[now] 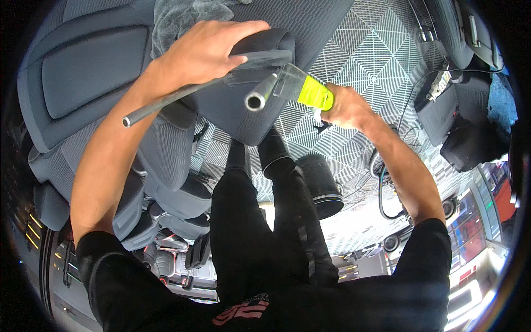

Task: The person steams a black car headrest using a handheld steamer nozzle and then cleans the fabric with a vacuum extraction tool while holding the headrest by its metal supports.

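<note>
My left hand [199, 54] grips a dark fabric headrest [261, 41], its thumb on the near side. Two metal posts stick out of the headrest towards me, one long-looking post [166, 103] to the left and one foreshortened post [262, 92] near the middle. My right hand [346, 106] is closed around the handle of a clear plastic nozzle [290, 81] wrapped in lime-yellow material. The nozzle's wide flat head lies against the headrest. Beneath is a dark grey car seat [249, 112], and a grey towel [176, 27] lies on upholstery beyond my left hand.
A black bucket [321, 182] stands beside my legs on the grey patterned tile floor [373, 70]. More car seats [95, 72] are at the left. Hoses and cables [382, 191] run along the floor at the right, near another seat [439, 110] and a white power strip [439, 85].
</note>
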The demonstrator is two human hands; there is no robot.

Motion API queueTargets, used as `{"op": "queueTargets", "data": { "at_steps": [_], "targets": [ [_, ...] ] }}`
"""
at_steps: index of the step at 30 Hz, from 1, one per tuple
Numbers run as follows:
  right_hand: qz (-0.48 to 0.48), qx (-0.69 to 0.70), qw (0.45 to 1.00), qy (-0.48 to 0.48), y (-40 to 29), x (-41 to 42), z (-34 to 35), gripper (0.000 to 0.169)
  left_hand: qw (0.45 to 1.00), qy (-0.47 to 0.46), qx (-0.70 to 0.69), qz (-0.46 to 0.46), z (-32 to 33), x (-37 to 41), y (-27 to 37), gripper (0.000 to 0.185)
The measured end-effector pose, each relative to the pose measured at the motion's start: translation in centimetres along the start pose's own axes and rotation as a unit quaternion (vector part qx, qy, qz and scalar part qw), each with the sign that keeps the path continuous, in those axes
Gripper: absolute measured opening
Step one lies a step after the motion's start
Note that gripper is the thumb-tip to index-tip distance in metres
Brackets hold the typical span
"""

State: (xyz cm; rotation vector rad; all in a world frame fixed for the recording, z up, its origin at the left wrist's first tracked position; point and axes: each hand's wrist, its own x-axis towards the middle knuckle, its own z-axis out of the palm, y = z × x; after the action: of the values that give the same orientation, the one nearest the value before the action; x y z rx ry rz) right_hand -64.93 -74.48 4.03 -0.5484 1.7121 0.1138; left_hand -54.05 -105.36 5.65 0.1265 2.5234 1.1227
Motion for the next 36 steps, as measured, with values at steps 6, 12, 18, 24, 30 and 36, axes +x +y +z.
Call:
{"op": "queueTargets", "data": {
  "at_steps": [6,12,18,24,30,36],
  "targets": [
    [-0.020,0.000,0.999,0.045,0.8,-0.8,3.1,0.040,0.999,0.001,0.026,0.023,-0.4,-0.1,-0.9,0.065],
    [-0.039,0.032,0.997,0.064,-0.3,-3.6,1.9,0.036,0.999,0.010,0.026,0.035,0.3,-1.1,-1.4,0.066],
    [-0.036,-0.073,0.995,0.056,-1.3,-1.6,-0.3,0.036,0.996,0.014,0.052,0.073,0.2,-0.5,-2.0,0.067],
    [0.005,-0.107,0.994,0.012,-2.2,-0.1,-2.0,0.038,0.999,-0.023,0.025,0.032,-0.2,0.4,-2.2,0.064],
    [0.014,-0.057,0.998,-0.010,-1.3,0.9,-1.1,0.040,0.998,-0.052,-0.034,-0.021,-0.7,0.9,-2.2,0.064],
    [0.021,0.012,1.000,0.008,0.1,1.7,1.1,0.040,0.998,-0.005,-0.063,-0.019,0.1,0.3,-2.0,0.062]
  ]
}}
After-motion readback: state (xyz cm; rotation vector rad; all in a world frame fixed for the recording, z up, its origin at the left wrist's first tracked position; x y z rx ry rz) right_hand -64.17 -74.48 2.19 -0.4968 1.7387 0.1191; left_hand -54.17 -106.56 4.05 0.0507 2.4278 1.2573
